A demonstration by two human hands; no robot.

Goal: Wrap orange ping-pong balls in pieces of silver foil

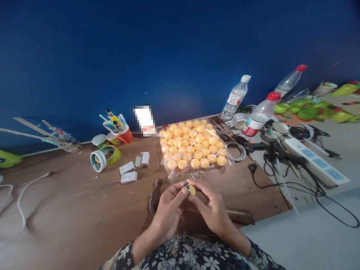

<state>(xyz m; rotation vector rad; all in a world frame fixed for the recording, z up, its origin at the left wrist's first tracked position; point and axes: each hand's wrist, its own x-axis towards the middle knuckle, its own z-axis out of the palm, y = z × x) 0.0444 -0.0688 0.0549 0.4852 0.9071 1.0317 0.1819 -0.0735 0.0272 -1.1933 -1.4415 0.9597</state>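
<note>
Close to my body, both hands meet over the table. In my left hand (pixel 170 206), thumb and fingers pinch the dark, shiny end of a small yellow piece (pixel 192 189). My right hand (pixel 210 208) grips the same piece from the other side with its fingertips. Its exact kind is too small to make out. Beneath my hands lies a hammer (pixel 241 216), its wooden handle sticking out to the right and its curved head to the left; the middle is hidden. Several tiny shiny metal bits (pixel 197 175) lie just beyond my fingers.
A clear bag of yellow balls (pixel 194 146) lies ahead. Small white boxes (pixel 129 177), tape rolls (pixel 98 161) and a pen cup (pixel 125 135) are on the left. Bottles (pixel 258 118), black cables (pixel 284 186) and a power strip (pixel 316 161) crowd the right.
</note>
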